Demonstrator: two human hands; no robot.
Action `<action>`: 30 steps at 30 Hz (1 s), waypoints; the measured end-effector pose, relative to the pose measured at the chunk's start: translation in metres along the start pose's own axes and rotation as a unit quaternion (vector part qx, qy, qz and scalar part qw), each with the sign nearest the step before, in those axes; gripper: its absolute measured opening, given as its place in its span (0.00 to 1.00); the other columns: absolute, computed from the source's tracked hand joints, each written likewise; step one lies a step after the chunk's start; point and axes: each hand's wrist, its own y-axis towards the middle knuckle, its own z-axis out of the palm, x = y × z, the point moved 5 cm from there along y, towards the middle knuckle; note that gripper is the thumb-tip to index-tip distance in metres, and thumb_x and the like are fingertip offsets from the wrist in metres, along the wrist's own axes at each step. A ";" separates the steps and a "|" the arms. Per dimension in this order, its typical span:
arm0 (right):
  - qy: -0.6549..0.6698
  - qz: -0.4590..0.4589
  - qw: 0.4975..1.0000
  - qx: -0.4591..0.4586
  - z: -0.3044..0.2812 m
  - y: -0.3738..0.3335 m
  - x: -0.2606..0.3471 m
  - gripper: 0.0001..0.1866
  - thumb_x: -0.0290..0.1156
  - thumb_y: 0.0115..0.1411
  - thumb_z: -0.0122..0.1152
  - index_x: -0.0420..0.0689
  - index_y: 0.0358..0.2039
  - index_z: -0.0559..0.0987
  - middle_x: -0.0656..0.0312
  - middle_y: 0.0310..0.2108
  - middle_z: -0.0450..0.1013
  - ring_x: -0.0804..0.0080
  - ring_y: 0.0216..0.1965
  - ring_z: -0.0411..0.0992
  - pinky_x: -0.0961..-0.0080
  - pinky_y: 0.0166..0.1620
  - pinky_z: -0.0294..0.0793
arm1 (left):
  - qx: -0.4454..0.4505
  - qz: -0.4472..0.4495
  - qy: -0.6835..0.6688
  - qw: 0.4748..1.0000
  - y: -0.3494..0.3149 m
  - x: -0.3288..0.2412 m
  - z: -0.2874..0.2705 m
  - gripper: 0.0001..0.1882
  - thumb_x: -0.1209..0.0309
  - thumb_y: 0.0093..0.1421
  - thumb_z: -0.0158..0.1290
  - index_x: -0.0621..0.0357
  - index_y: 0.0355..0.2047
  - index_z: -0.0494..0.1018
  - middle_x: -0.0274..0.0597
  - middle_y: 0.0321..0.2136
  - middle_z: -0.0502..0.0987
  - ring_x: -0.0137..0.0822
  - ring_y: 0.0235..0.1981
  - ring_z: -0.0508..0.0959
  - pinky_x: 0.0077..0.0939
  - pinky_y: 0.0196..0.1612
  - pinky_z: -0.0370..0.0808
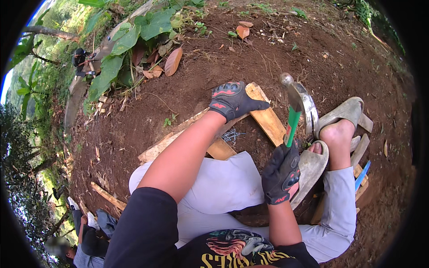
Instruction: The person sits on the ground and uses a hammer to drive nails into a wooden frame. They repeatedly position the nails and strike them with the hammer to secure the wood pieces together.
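My left hand (234,100), in a black glove with red marks, grips the wood where a light plank (268,117) meets a longer wooden plank (167,142). Its thumb stretches across the light plank; the other fingers are mostly hidden. In my right hand (282,172), also gloved, is a claw hammer (292,123) with a green handle, its metal head raised to the right of the light plank. Loose nails (232,135) lie on the soil between the planks. A short board (221,149) shows partly from under my leg.
Wood offcuts (360,149) and a blue-edged tool (363,173) lie beyond my sandalled foot (342,116). A stick (108,195) rests on the soil at left. One person (82,62) is at the far left, another (87,241) at the lower left. Leafy plants (129,40) border the slope.
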 end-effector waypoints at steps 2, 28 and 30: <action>-0.014 -0.020 1.000 -0.008 0.020 -0.001 -0.012 0.19 0.31 0.76 0.57 0.32 0.60 0.77 0.39 0.47 0.82 0.40 0.42 0.83 0.52 0.45 0.83 | -0.011 0.010 0.005 1.000 0.004 -0.005 0.000 0.52 0.21 0.47 0.62 0.56 0.52 0.85 0.57 0.51 0.86 0.52 0.54 0.86 0.49 0.57 0.82; -0.010 0.050 0.999 0.005 -0.003 0.007 -0.024 0.16 0.32 0.77 0.53 0.33 0.56 0.78 0.37 0.45 0.79 0.36 0.45 0.79 0.47 0.47 0.78 | 0.003 -0.009 0.001 1.000 0.000 -0.006 0.003 0.49 0.25 0.51 0.63 0.53 0.58 0.82 0.56 0.54 0.85 0.53 0.56 0.85 0.49 0.58 0.80; -0.001 0.047 0.998 0.047 -0.010 0.011 -0.025 0.17 0.32 0.78 0.52 0.32 0.56 0.77 0.36 0.46 0.78 0.34 0.47 0.78 0.47 0.49 0.77 | -0.020 -0.014 -0.009 1.000 -0.005 0.003 0.001 0.50 0.25 0.51 0.63 0.56 0.58 0.82 0.57 0.54 0.85 0.54 0.57 0.84 0.49 0.59 0.79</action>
